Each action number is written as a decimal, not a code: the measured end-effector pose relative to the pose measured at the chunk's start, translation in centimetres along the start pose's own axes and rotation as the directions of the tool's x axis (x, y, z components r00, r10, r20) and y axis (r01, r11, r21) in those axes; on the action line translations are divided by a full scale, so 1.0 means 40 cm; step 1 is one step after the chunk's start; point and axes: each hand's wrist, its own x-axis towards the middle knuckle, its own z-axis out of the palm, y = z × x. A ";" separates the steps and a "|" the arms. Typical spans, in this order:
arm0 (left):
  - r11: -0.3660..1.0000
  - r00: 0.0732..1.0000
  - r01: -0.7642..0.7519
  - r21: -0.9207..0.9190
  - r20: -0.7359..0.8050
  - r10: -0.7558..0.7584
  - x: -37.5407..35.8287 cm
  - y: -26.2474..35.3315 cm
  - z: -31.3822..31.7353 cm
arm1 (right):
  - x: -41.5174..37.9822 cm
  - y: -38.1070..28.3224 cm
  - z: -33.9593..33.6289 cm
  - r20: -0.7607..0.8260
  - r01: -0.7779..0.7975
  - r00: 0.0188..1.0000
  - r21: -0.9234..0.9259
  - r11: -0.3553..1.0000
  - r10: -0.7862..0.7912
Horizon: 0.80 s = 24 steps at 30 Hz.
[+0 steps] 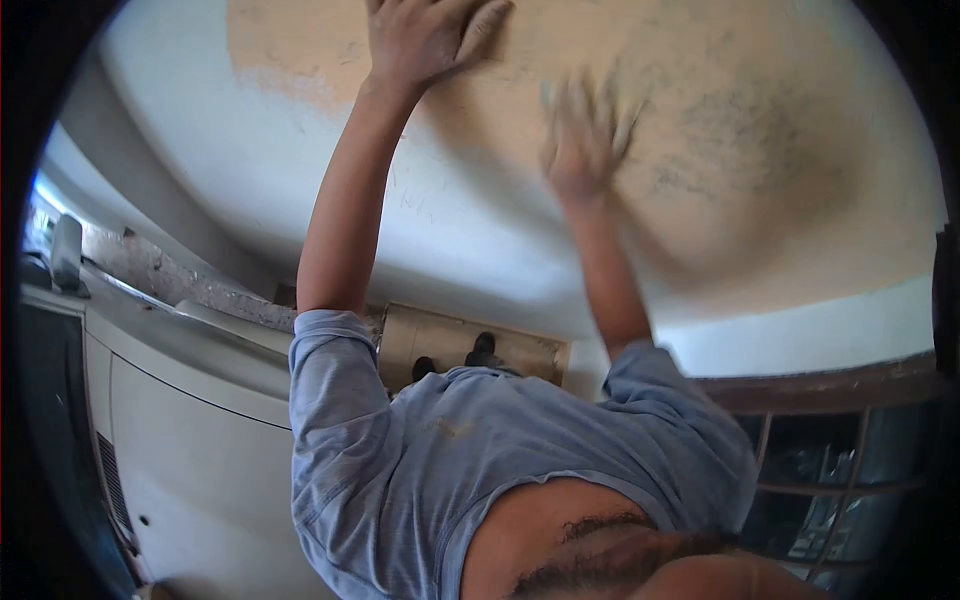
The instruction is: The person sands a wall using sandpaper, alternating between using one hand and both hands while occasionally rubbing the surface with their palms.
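My left hand [425, 42] lies flat on the wall at the top, thumb spread and fingertips partly cut off by the frame edge. Lower and to the right, my right hand [585, 140] is smeared by motion, its fingers apart against the wall. I can make out nothing held in either hand. Both hands are over a tan patch [740, 60] with dark scuffs, most of them to the right of my right hand. Around the patch the wall [480, 225] is pale white.
A light-coloured cabinet or appliance [200, 460] stands at the lower left, with a ledge [190, 310] behind it. My dark shoes [484, 345] rest on a tan surface [530, 345] below. At the lower right is a window with dark panes [810, 450] and a brown frame [840, 380].
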 end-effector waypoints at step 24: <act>0.994 0.994 -0.099 -0.054 0.048 0.101 -0.016 -0.062 -0.009 | -0.176 -0.100 0.051 0.009 0.014 1.000 0.034 0.999 -0.015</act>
